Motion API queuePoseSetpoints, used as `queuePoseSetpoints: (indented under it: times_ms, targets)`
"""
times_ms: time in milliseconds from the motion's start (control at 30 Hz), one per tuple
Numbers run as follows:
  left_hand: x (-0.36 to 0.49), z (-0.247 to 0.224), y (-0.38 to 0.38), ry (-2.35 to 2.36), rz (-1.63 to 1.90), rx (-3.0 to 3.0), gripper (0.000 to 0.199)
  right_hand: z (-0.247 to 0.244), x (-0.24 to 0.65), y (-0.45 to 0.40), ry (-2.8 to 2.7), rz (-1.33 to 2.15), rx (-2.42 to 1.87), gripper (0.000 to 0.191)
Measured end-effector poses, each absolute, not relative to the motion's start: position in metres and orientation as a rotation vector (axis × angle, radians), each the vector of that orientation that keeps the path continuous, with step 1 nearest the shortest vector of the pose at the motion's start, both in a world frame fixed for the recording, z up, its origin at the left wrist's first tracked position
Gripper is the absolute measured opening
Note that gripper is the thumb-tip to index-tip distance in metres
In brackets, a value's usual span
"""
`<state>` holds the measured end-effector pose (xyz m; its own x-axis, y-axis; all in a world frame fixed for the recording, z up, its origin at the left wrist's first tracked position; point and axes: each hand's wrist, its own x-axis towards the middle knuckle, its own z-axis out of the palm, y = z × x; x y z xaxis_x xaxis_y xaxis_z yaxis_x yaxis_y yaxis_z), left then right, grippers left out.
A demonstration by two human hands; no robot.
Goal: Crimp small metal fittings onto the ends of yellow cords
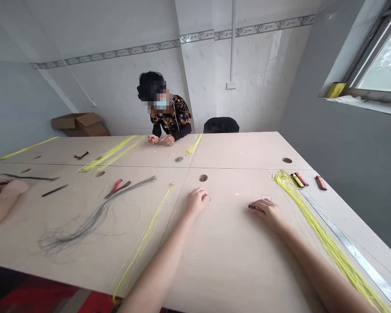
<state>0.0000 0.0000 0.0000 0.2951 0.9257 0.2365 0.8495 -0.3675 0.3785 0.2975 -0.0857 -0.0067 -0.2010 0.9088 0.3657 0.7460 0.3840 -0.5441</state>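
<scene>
My left hand (197, 201) is raised near the table's middle seam, thumb and fingers pinched together. A tiny looped end (210, 198) sticks out from its fingertips; it is too small to name. To the right, my right hand (267, 212) rests low over the table, fingers closed around a small dark stick-like object (254, 208), mostly covered by the hand. Just behind that hand lies a small pink-edged card (266, 198). A little white strip (237, 194) lies between the two hands. A thin bundle of yellow cords (150, 226) runs beside my left forearm.
Right of me are a thick yellow cord bundle (313, 221), a metal ruler (352, 250) and several lighters (321, 182). Grey cords (97, 213) and red-handled pliers (116, 188) lie left. A co-worker (171, 115) sits opposite; another person's arm (6, 200) reaches in. Holes (203, 178) pierce the table.
</scene>
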Motion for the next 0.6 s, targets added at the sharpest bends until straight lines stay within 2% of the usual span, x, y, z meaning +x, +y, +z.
queuePoseSetpoints:
  times_ms: [267, 367, 600]
  targets:
    - [0.007, -0.001, 0.003, 1.707, 0.343, 2.461, 0.018, 0.006, 0.229, -0.049, -1.444, 0.867, -1.41, 0.047]
    - [0.013, -0.001, 0.001, 1.692, 0.312, 2.521, 0.015, 0.004, 0.209, -0.036, -1.42, 0.828, -1.436, 0.047]
    - [0.014, -0.01, 0.004, 1.505, 0.558, 2.447, 0.021, -0.003, 0.213, -0.035, -1.592, 0.727, -1.463, 0.029]
